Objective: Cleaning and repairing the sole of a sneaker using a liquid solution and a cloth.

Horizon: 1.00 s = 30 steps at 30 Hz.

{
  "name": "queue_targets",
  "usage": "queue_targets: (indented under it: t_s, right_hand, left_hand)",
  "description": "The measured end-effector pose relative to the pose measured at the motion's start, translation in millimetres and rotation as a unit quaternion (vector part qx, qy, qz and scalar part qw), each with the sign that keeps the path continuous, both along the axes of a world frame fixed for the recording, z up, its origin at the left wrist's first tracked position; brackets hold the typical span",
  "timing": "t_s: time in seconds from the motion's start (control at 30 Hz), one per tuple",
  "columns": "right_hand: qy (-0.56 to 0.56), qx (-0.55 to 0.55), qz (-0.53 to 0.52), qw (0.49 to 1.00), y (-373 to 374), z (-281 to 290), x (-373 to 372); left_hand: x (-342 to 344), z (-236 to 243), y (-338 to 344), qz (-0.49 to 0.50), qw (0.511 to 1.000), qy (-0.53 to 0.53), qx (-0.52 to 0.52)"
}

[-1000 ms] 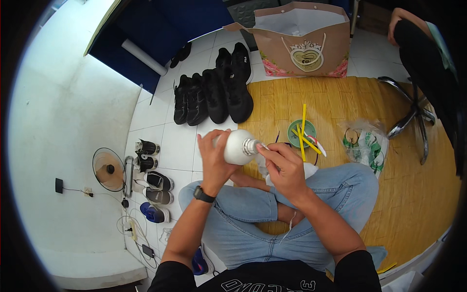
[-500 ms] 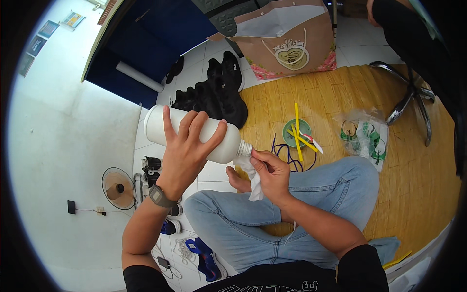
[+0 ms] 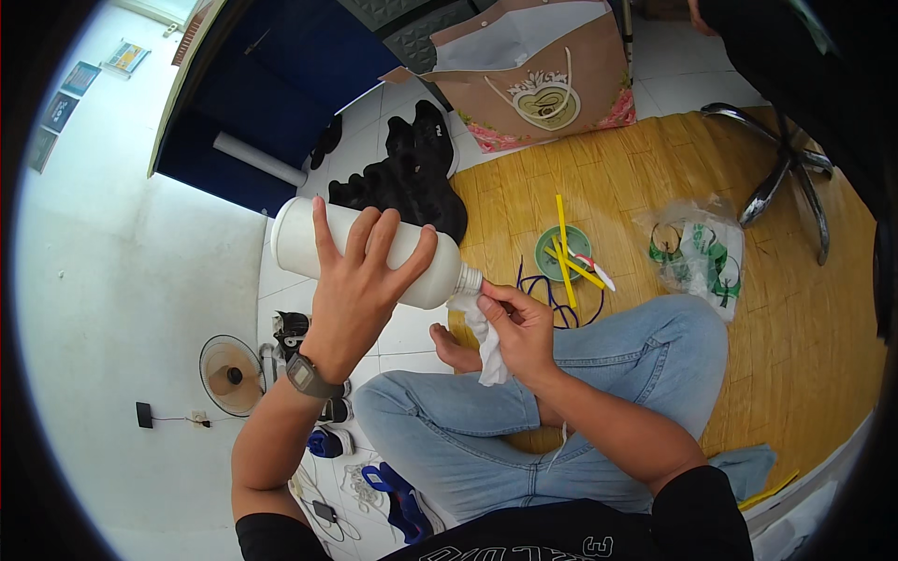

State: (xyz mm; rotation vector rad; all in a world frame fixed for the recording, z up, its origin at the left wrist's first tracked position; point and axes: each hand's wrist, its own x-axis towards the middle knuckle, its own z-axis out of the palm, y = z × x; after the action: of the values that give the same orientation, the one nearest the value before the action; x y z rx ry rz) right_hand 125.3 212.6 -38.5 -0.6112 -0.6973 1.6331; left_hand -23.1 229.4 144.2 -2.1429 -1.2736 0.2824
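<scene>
My left hand (image 3: 360,271) is wrapped around a large white bottle (image 3: 421,283), tipped so its uncapped threaded neck points right and slightly down. Just at that mouth, my right hand (image 3: 517,327) pinches a crumpled white cloth or tissue (image 3: 490,353), which hangs below the fingers. Part of the cloth touches or lies right under the neck; whether liquid is coming out I cannot tell. Beyond my knees, a small green bowl (image 3: 546,266) holds yellow sticks (image 3: 564,234) and a red-and-white brush-like tool (image 3: 603,272). Dark blue laces (image 3: 534,286) lie beside it.
Black shoes (image 3: 412,187) stand in a row ahead, near a large brown paper bag (image 3: 524,84). A plastic bag (image 3: 706,257) lies on the wood-patterned mat to the right, near a chair base (image 3: 790,168) and another person's dark-clothed leg. Blue shoes (image 3: 402,500) and a fan (image 3: 230,376) are at left.
My view has shifted slightly. Both hands keep their hold, the bottle still tilted with its neck by the cloth.
</scene>
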Motion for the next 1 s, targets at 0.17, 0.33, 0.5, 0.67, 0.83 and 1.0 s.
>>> queue_targets:
  t_s: [0.17, 0.33, 0.5, 0.67, 0.83, 1.0]
  right_hand:
    - [-0.018, -0.027, 0.033, 0.999, 0.5, -8.6, -1.9]
    - [0.060, -0.111, 0.050, 0.991, 7.3, -19.0, 10.0]
    - [0.091, -0.138, 0.088, 0.982, 7.9, -18.3, 9.6]
    - [0.023, -0.112, 0.044, 0.993, 16.4, -21.3, 11.7]
    - [-0.053, -0.071, -0.022, 0.996, 33.9, -16.5, 15.6]
    - [0.070, -0.137, 0.066, 0.986, 42.8, 0.6, 30.1]
  left_hand:
    - [4.2, -0.6, 2.8, -0.023, 1.000, 0.003, -0.008]
    - [12.7, -13.4, 18.4, -0.035, 0.999, 0.034, -0.004]
    - [13.7, -17.1, 22.2, -0.048, 0.996, 0.077, -0.011]
    - [-2.4, -32.8, 32.1, -0.049, 0.998, -0.009, -0.028]
    - [-38.0, -104.1, 30.5, 0.057, 0.931, -0.327, -0.154]
    - [-43.8, -192.9, 27.3, 0.139, 0.743, -0.627, -0.189]
